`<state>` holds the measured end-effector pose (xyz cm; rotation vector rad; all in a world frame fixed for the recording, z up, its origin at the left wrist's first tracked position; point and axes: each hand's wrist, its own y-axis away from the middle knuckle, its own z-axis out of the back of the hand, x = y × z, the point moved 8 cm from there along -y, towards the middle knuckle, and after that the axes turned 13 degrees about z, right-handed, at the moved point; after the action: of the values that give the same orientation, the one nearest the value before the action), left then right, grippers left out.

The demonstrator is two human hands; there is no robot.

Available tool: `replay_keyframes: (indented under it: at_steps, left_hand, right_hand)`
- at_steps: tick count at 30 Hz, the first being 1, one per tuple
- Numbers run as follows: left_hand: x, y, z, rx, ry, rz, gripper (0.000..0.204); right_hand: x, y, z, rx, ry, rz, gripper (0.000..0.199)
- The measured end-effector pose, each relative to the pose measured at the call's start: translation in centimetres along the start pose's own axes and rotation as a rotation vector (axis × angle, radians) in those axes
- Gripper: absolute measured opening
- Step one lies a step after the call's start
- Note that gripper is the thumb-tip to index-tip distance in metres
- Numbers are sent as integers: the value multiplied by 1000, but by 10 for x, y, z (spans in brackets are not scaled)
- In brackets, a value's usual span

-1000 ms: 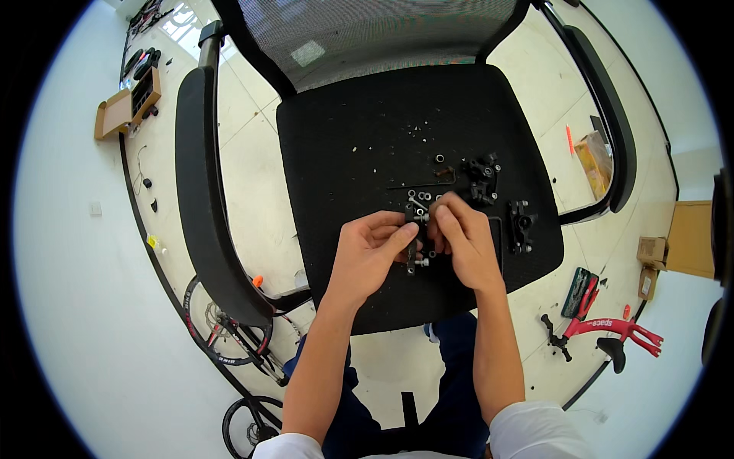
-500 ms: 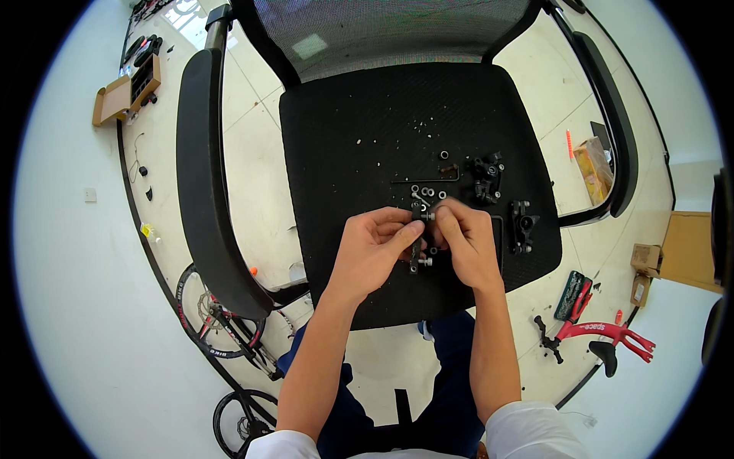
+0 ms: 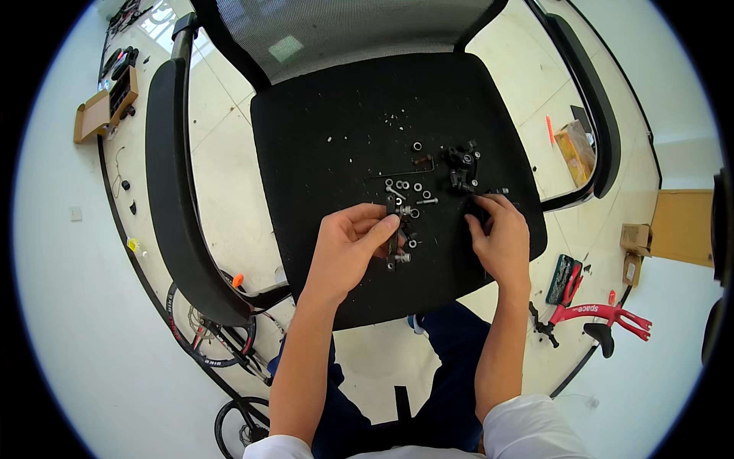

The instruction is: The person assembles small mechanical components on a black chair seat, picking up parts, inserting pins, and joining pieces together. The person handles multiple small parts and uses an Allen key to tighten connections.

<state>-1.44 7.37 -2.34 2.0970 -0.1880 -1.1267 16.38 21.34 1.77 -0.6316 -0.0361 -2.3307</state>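
My left hand (image 3: 342, 243) pinches a narrow black metal bracket (image 3: 391, 245) between thumb and fingers, held upright over the black chair seat (image 3: 306, 183). Silvery bolts (image 3: 404, 211) stick out from its right side. Over the right part of the seat is my right hand (image 3: 505, 237), fingers bent and thumb apart from the index finger, with nothing visible between them. Its fingertips are just below a black brake caliper (image 3: 462, 167). A second black part (image 3: 501, 191) is mostly hidden behind that hand. Between the hands lie several washers (image 3: 417, 187) and a small bolt (image 3: 427, 201).
An L-shaped hex key (image 3: 405, 174) and a loose ring (image 3: 417, 146) lie farther up the seat. Armrests (image 3: 172, 199) flank it. On the floor are a red bike frame (image 3: 592, 311), bicycle wheels (image 3: 191, 321), an open cardboard box (image 3: 95, 115) and a yellow box (image 3: 575, 153).
My right hand has left the bracket's bolt and moved right, toward the black parts, covering one of them. My left hand still holds the bracket. The whole view has shifted slightly.
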Motion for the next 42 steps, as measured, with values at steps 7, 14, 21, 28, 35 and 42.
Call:
replay_keyframes:
  at_steps: [7, 14, 21, 28, 35, 42]
  left_hand:
    - [2, 4, -5, 65, 24, 21, 22]
    - [0, 1, -7, 89, -14, 19, 22]
    - [4, -2, -9, 94, 3, 17, 22]
    - [0, -1, -9, 51, -49, -34, 20]
    - [-3, 2, -5, -48, -190, -136, 20]
    - [-28, 21, -13, -126, -582, -549, 20]
  right_hand:
    - [14, 1, -11, 207, 6, 22, 8]
    - [38, -5, -22, -58, -1227, -73, 8]
    - [44, -9, -33, -49, -1273, -140, 14]
    - [40, -9, -31, -47, -1199, -190, 12]
    - [41, -7, -37, 53, -1216, -238, 9]
    - [36, 4, -59, 268, -1445, -474, 10]
